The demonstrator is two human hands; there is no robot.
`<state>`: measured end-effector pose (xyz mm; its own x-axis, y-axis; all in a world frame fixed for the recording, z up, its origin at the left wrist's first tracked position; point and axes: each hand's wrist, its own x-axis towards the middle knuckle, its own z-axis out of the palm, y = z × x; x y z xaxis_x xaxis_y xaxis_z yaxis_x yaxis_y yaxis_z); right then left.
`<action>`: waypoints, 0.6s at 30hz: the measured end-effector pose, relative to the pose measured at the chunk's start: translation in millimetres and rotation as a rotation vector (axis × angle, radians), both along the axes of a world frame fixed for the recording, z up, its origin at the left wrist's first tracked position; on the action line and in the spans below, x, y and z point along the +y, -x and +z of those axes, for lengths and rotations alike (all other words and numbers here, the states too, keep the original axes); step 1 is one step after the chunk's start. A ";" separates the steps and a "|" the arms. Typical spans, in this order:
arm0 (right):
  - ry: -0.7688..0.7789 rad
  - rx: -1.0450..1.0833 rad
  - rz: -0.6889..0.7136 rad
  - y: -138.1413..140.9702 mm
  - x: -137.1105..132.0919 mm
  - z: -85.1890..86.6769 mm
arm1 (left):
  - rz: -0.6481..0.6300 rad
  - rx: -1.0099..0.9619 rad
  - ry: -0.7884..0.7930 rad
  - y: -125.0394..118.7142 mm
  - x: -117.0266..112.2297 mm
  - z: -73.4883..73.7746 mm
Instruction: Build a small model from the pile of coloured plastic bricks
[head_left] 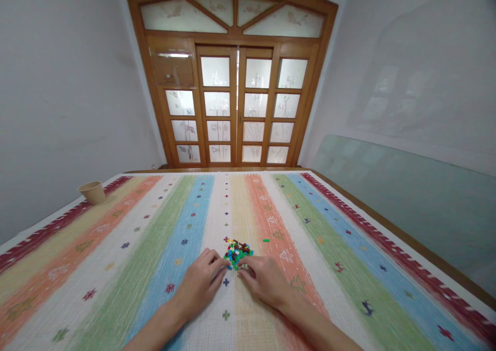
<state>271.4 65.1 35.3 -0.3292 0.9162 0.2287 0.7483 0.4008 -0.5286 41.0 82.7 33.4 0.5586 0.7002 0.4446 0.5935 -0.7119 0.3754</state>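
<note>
Striped cloth (pixel 201 206) covers the table (pixel 422 248), glazed wooden door (pixel 228 103) beyond. Left hand (pixel 199 284) and right hand (pixel 263 281) lie curled, fingers (pixel 220 263) touching the pile of small plastic bricks (pixel 237 253) between them; any grip cannot be made out.

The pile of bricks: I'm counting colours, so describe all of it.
This loose pile of small plastic bricks mixes green, blue, dark brown, red and yellow pieces on a striped woven cloth. The left hand and right hand sit at its near edge. A green brick lies apart to the right. Exact shapes are unclear.
</note>
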 end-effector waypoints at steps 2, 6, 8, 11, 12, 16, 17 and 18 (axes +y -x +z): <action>0.008 -0.025 0.000 0.4 -0.1 -0.1 | 0.004 0.009 0.005 0.0 -0.9 1.5; 0.011 -0.051 0.010 0.2 1.1 -1.5 | 0.005 0.021 0.014 -0.2 -0.5 1.9; 0.014 -0.051 0.017 0.1 1.3 -2.6 | 0.005 0.023 0.017 -0.3 0.3 1.1; 0.018 -0.042 0.027 0.0 1.0 -3.7 | 0.009 0.011 0.022 -0.1 0.7 -0.1; 0.017 -0.037 0.032 0.1 0.9 -3.9 | 0.011 0.005 0.023 0.1 0.6 -0.4; 0.012 -0.017 0.044 0.5 1.0 -3.8 | 0.004 -0.005 0.028 1.3 0.4 -1.6; 0.014 -0.018 0.045 0.6 1.1 -3.8 | 0.000 -0.001 0.027 1.5 0.6 -2.0; 0.017 -0.020 0.045 0.6 1.1 -3.9 | -0.003 0.006 0.026 1.6 0.9 -2.4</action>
<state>270.8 66.2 31.4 -0.3742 0.9042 0.2060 0.7403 0.4250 -0.5209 39.4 83.5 31.0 0.5629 0.7100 0.4230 0.5940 -0.7035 0.3903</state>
